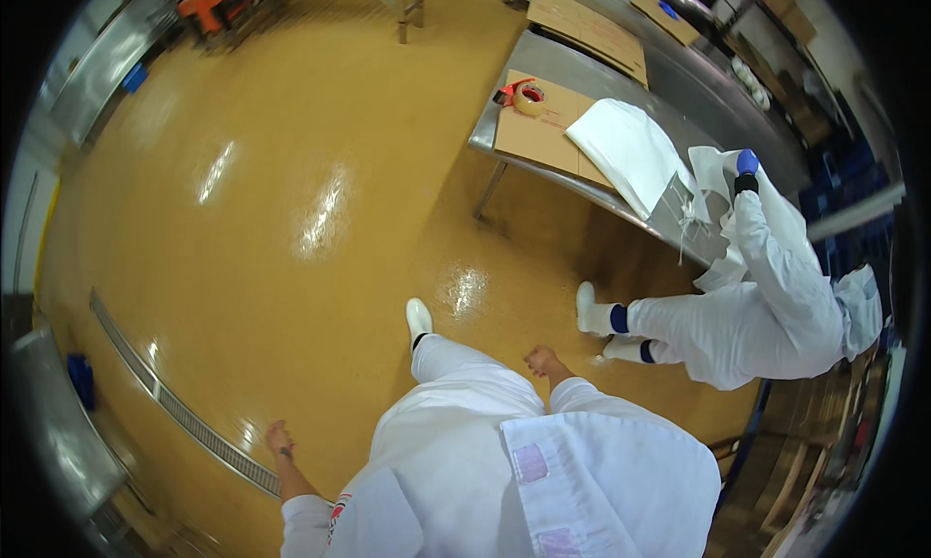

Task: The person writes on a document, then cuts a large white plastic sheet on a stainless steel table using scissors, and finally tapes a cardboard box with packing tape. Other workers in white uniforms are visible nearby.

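Observation:
My left hand [279, 436] hangs low at my side, over the tan floor near a drain grate [218, 446]. Its fingers look loosely apart, with nothing seen in them. At my other side, my right hand [540, 360] is curled loosely, and no object shows in it. Neither hand touches anything. I wear a white coat and trousers, and one white boot [418, 318] shows ahead on the floor. A steel table [543, 54] stands ahead to the right. On it lie flat cardboard [539, 131], a red tape dispenser [529, 97] and white sheeting [630, 151].
At the right, a person [718, 330] in white clothing and blue gloves stands at the table, handling white material [713, 170]. More flat cardboard [590, 30] lies farther back. Steel tables [107, 63] line the left. Wooden pallets [786, 480] are at the lower right. The floor looks shiny.

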Available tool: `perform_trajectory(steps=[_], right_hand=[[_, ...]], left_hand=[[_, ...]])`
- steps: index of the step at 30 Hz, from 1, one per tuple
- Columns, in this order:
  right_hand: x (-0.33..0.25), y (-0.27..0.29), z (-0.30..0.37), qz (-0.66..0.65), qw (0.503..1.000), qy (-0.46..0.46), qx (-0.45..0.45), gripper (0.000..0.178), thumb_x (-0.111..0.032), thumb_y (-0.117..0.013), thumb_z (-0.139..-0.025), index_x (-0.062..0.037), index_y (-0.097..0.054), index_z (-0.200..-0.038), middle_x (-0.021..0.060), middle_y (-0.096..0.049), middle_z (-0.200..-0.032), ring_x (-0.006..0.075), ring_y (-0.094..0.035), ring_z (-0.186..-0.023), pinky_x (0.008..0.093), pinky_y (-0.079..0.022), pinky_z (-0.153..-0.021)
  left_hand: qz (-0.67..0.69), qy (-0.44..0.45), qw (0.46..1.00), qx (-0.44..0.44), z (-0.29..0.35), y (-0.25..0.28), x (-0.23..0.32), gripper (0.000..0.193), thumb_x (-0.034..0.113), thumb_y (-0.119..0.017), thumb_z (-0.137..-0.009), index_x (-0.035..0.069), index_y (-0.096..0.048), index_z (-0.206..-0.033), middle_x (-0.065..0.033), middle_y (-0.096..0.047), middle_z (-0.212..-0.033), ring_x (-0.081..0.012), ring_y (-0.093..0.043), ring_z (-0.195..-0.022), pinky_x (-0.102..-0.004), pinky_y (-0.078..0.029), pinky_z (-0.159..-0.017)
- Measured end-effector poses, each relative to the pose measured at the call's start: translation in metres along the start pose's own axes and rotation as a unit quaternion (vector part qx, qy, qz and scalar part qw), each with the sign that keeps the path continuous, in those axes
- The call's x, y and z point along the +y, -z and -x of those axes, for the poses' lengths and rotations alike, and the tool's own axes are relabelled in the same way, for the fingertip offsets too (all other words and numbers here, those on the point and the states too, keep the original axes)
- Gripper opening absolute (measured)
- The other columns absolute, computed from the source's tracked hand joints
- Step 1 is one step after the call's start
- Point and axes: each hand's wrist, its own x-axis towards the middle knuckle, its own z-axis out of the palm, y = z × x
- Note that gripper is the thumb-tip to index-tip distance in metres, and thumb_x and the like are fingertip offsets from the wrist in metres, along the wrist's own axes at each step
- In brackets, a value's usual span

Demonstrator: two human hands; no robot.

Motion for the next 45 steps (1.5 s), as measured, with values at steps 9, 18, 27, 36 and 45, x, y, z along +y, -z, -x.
perform_trajectory(steps=[9,18,27,36,45], right_hand=[[-0.183,0.065,-0.122,0.007,0.988,0.085,0.132,0.018,-0.026,-0.062,-0.080,-0.0082,-0.066,-0.079,0.0120,-0.068,-0.077,0.0214,-0.065,-0.061,0.0361,-0.051,-0.056],[-0.487,0.189,-0.129,-0.191,0.874,0.345,0.283,0.016,-0.021,-0.066,-0.086,-0.0062,-0.063,-0.090,0.0098,-0.066,-0.079,0.0226,-0.063,-0.072,0.0348,-0.050,-0.068],[-0.518,0.236,-0.100,-0.281,0.816,0.058,0.501,0.018,-0.028,-0.067,-0.085,-0.0109,-0.066,-0.092,0.0078,-0.065,-0.069,0.0210,-0.064,-0.065,0.0362,-0.050,-0.063],[-0.342,0.365,-0.099,-0.161,0.776,-0.214,0.571,0.035,-0.012,-0.060,-0.082,-0.0145,-0.056,-0.116,0.0132,-0.066,-0.108,0.0315,-0.065,-0.095,0.0444,-0.051,-0.080],[-0.158,0.574,-0.144,-0.202,0.898,-0.136,0.367,0.026,-0.031,-0.067,-0.076,-0.0117,-0.071,-0.093,0.0129,-0.072,-0.088,0.0305,-0.070,-0.078,0.0398,-0.055,-0.079]], left_hand=[[-0.147,-0.115,0.963,-0.196,-0.054,-0.179,0.194,0.011,0.023,-0.065,-0.090,0.014,-0.061,-0.092,-0.0014,-0.053,-0.059,-0.0124,-0.044,-0.040,-0.0262,-0.034,-0.036],[-0.355,-0.167,0.886,-0.245,-0.164,-0.256,0.384,0.016,0.032,-0.057,-0.092,0.016,-0.059,-0.092,-0.0010,-0.054,-0.065,-0.0150,-0.047,-0.045,-0.0300,-0.036,-0.038],[-0.478,-0.142,0.794,-0.348,-0.328,-0.433,0.701,0.024,0.043,-0.047,-0.094,0.020,-0.057,-0.096,0.0000,-0.055,-0.073,-0.0171,-0.049,-0.050,-0.0334,-0.036,-0.040],[-0.391,-0.382,0.767,-0.336,-0.255,-0.752,0.924,0.027,0.038,-0.055,-0.095,0.011,-0.059,-0.099,-0.0026,-0.060,-0.077,-0.0116,-0.055,-0.058,-0.0243,-0.039,-0.044],[-0.330,-0.269,0.807,-0.410,0.041,-0.859,0.730,0.038,0.029,-0.067,-0.091,0.013,-0.056,-0.124,-0.0046,-0.066,-0.097,-0.0135,-0.062,-0.073,-0.0254,-0.046,-0.058]])
